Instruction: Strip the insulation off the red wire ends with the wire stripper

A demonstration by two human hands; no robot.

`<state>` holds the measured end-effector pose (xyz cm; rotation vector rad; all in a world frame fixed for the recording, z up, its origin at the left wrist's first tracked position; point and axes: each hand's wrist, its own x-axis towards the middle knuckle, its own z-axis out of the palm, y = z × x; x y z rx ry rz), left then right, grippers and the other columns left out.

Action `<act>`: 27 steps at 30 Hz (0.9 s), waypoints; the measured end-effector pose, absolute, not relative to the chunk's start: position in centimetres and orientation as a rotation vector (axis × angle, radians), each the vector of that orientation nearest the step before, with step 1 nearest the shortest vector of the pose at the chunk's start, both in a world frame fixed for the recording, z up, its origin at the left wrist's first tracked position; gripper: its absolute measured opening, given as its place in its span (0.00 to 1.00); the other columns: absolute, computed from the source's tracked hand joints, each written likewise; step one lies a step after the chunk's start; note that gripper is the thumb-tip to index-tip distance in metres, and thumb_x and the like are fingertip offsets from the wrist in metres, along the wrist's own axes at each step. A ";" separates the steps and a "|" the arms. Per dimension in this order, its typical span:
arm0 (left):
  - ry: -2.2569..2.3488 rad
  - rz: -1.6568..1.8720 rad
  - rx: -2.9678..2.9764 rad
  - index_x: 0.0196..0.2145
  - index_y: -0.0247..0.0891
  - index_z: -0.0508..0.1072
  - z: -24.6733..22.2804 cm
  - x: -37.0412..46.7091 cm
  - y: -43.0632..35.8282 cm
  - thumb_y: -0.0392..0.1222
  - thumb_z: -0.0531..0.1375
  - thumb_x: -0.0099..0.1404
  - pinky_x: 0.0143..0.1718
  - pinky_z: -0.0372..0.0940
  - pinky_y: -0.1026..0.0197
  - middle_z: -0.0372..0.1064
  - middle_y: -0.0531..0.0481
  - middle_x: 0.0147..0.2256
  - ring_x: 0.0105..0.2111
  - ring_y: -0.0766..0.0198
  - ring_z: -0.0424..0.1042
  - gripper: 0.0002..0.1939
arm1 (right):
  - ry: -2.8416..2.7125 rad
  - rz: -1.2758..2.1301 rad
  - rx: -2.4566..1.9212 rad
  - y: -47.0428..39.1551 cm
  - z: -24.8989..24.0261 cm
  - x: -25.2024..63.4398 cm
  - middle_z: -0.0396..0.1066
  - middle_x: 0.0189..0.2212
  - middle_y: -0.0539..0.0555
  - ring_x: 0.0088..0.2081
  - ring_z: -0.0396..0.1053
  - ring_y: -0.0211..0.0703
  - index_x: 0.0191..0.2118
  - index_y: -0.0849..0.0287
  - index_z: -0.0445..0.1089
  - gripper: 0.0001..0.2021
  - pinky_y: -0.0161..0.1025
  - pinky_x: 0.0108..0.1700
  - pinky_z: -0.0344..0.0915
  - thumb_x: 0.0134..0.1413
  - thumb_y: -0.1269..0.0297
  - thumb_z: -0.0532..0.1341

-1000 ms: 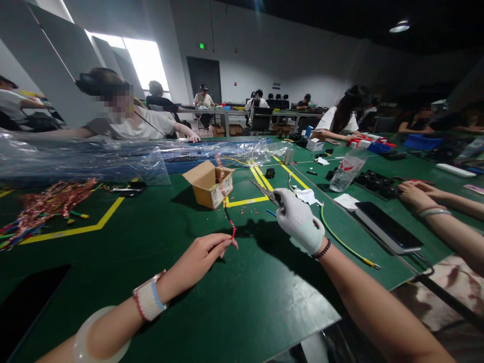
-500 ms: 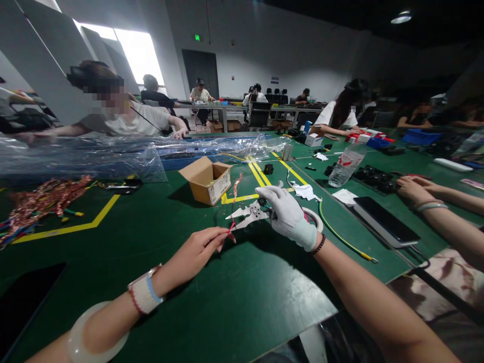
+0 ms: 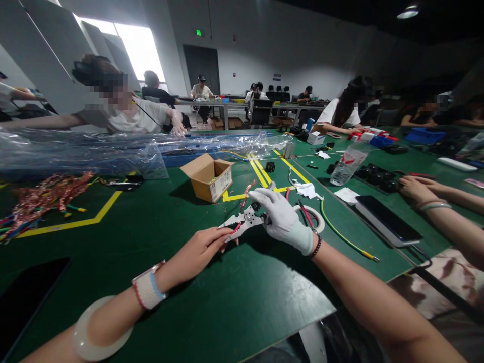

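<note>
My left hand [image 3: 206,249], bare and with a white band at the wrist, pinches a red wire [image 3: 237,228] near the table's middle. My right hand [image 3: 282,217] wears a white glove and is wrapped round the handles of a metal wire stripper [image 3: 246,220]. The tool's jaws point left and stand apart, touching or right over the fingertips of my left hand, with the red wire between them. Its handles are mostly hidden by the glove. Behind the tool lies a copper braid [image 3: 248,188]. A white tape roll [image 3: 316,219] is right of the glove.
An open cardboard box [image 3: 212,182] stands behind my left hand. Copper wires [image 3: 49,199] are heaped at the left. Plastic-wrapped blue parts [image 3: 132,151] lie behind. To the right are a bottle [image 3: 346,164], a power bank [image 3: 388,219], a green-yellow wire [image 3: 336,237] and another person's hands [image 3: 419,191].
The stripper has moved left and its jaws now reach over my left fingertips. My gloved hand has shifted slightly left. A red wire now shows across the tape roll.
</note>
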<state>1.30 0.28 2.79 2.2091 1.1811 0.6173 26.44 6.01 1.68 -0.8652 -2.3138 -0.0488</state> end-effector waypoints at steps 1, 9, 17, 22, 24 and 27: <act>1.188 0.624 2.204 0.48 0.39 0.74 2.8 1.3 0.3 0.41 0.47 0.68 0.43 0.67 0.60 0.75 0.46 0.44 0.42 0.58 0.73 0.19 | -2.318 -0.042 -0.864 6.0 1.7 26.4 0.57 0.58 0.59 0.56 0.58 0.52 0.64 0.54 0.49 0.42 0.52 0.57 0.58 0.39 0.80 0.55; 1.234 0.657 2.141 0.48 0.37 0.74 2.6 1.6 0.2 0.43 0.47 0.68 0.46 0.65 0.58 0.74 0.45 0.46 0.44 0.56 0.72 0.19 | -2.347 -0.036 -0.900 5.6 1.5 25.9 0.56 0.58 0.62 0.56 0.57 0.53 0.65 0.58 0.48 0.40 0.52 0.56 0.59 0.42 0.78 0.55; 1.235 0.624 2.021 0.41 0.36 0.76 3.0 1.9 0.0 0.47 0.48 0.67 0.38 0.65 0.59 0.74 0.46 0.34 0.34 0.58 0.71 0.19 | -2.419 -0.360 -1.043 5.0 2.4 26.2 0.62 0.53 0.62 0.49 0.60 0.54 0.60 0.63 0.57 0.32 0.49 0.50 0.60 0.46 0.77 0.55; 1.176 0.655 1.946 0.35 0.35 0.75 2.7 1.8 0.3 0.48 0.51 0.66 0.34 0.63 0.62 0.71 0.49 0.29 0.30 0.61 0.68 0.17 | -2.441 -0.442 -1.061 4.9 2.5 26.0 0.66 0.48 0.62 0.44 0.62 0.53 0.56 0.62 0.62 0.26 0.47 0.44 0.59 0.49 0.74 0.55; 1.170 0.673 1.943 0.31 0.35 0.74 2.6 1.7 0.3 0.47 0.51 0.66 0.34 0.63 0.62 0.70 0.49 0.29 0.30 0.62 0.68 0.16 | -2.444 -0.429 -1.078 4.8 2.5 26.0 0.67 0.45 0.61 0.43 0.62 0.52 0.54 0.61 0.64 0.24 0.46 0.42 0.58 0.48 0.73 0.56; 1.182 0.703 1.934 0.30 0.35 0.73 2.7 1.6 0.2 0.46 0.52 0.65 0.32 0.63 0.63 0.69 0.49 0.28 0.29 0.62 0.67 0.15 | -2.453 -0.391 -1.124 4.7 2.5 26.0 0.68 0.41 0.59 0.39 0.63 0.50 0.52 0.60 0.65 0.23 0.44 0.39 0.57 0.46 0.72 0.57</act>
